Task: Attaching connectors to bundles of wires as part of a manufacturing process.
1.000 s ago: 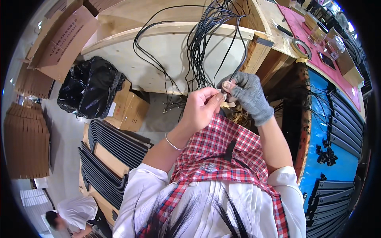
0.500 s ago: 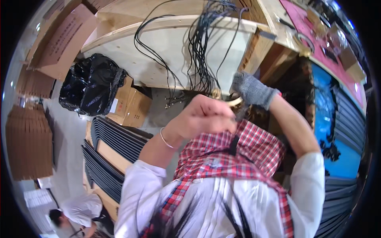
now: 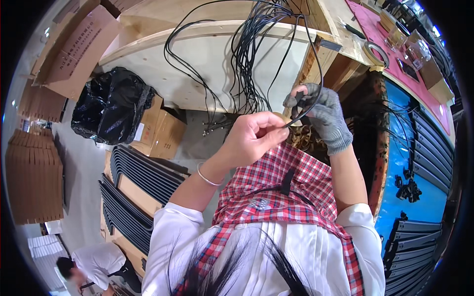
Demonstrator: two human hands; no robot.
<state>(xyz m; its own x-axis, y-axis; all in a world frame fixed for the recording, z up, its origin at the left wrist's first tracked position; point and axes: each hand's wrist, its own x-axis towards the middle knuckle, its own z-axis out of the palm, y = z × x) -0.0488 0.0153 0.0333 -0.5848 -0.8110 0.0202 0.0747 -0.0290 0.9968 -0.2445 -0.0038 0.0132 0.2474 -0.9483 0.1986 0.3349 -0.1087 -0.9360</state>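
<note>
My bare left hand (image 3: 256,138), with a bangle at its wrist, pinches a thin black cable (image 3: 320,64) near its end between thumb and fingers. From the wooden crate the cable loops down past my right hand (image 3: 323,116), lying across the front of its grey knit glove. That hand's fingers are curled, with one bare fingertip showing; a small dark thing at the fingertips is too unclear to name. Beneath the hands sit brown curled strips (image 3: 308,138). Ahead, a bundle of black cables (image 3: 249,59) hangs over the crate's pale side panel (image 3: 207,54), their metal ends low down.
On the left stand a black bin bag (image 3: 116,106), cartons (image 3: 165,133) and stacked black curved bars (image 3: 131,207). Right is a blue-topped table (image 3: 395,197) with black parts; beyond it, a pink surface (image 3: 365,22) carries tape. Another person (image 3: 101,264) bends at lower left.
My left hand now has the cable's end in its pinch, and the cable is drawn down from the crate to the hands. My right hand has turned, with its fingertips toward my left hand.
</note>
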